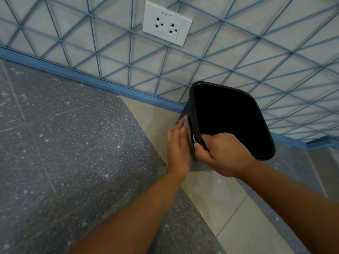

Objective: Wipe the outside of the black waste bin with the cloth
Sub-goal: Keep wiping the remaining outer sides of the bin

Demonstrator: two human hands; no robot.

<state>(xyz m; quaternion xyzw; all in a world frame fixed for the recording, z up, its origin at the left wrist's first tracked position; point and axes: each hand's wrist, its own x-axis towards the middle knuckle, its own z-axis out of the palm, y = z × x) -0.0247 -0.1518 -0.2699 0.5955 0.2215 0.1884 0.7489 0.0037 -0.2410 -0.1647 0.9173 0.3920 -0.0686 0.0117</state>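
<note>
Black plastic waste bin, on floor by wall, rim pinched by right hand. Left hand, fingers flat, presses grey cloth, apparently, against side. Risk: bin tipping under sideways pressure.

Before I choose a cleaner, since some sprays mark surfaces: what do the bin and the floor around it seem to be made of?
The black waste bin looks like moulded plastic: thin rolled rim, smooth satin walls with a faint sheen. The floor looks like polished terrazzo-style tile, grey with pale flecks and thin joints, beside plain cream tiles; stone or ceramic, I cannot tell.
</note>
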